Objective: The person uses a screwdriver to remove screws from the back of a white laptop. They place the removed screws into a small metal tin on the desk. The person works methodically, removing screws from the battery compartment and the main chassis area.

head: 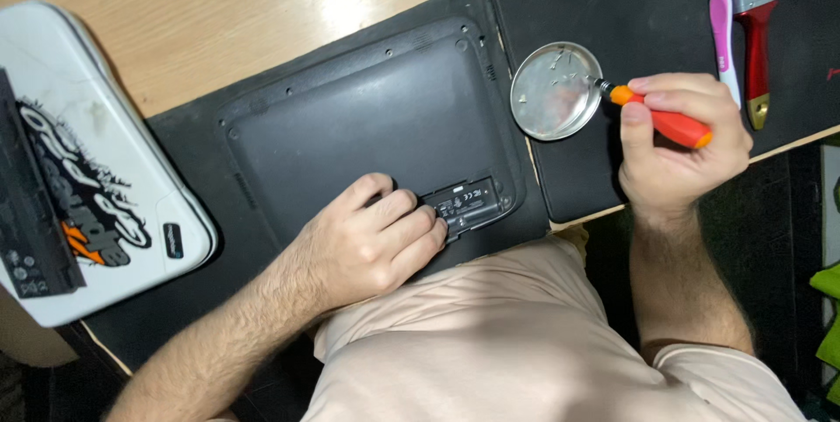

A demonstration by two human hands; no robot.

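A black laptop (367, 116) lies upside down on the wooden surface (219, 2), its bottom panel facing up. The left hand (372, 242) rests on the near edge of that panel, fingers loosely curled and pressing down just beside a small labelled cover (468, 201) at the panel's lower right; it holds nothing. The right hand (678, 146) is off to the right, well apart from the laptop, over a black mat (647, 2). It is closed around the orange handle of a screwdriver (665, 120), whose tip reaches the rim of a round metal dish (553, 94) holding a few small screws. A paintbrush (757, 28) and a pink-and-white toothbrush (722, 19) lie beyond the right hand. A white laptop (114, 168) with a sticker sits at the far left.
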